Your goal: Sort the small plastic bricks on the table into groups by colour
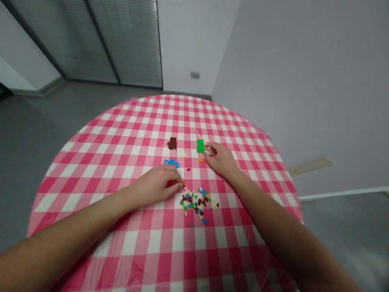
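Note:
My left hand (158, 183) rests at the left edge of a mixed pile of tiny building bricks (197, 202). Its thumb and index finger come together there; whatever lies between the tips is too small to make out. Just beyond that hand is a group of blue bricks (172, 163). My right hand (221, 158) lies beside a green block of bricks (200, 146), its index finger and thumb apart near the block's right side. Close to that thumb sits a small yellow brick (200, 159).
Dark brown bricks (172, 143) are grouped farther back on the round table with a checked cloth (136, 239). Between the groups lie a few cream bricks (185, 155) and a red brick (189, 169). Walls stand behind and to the right.

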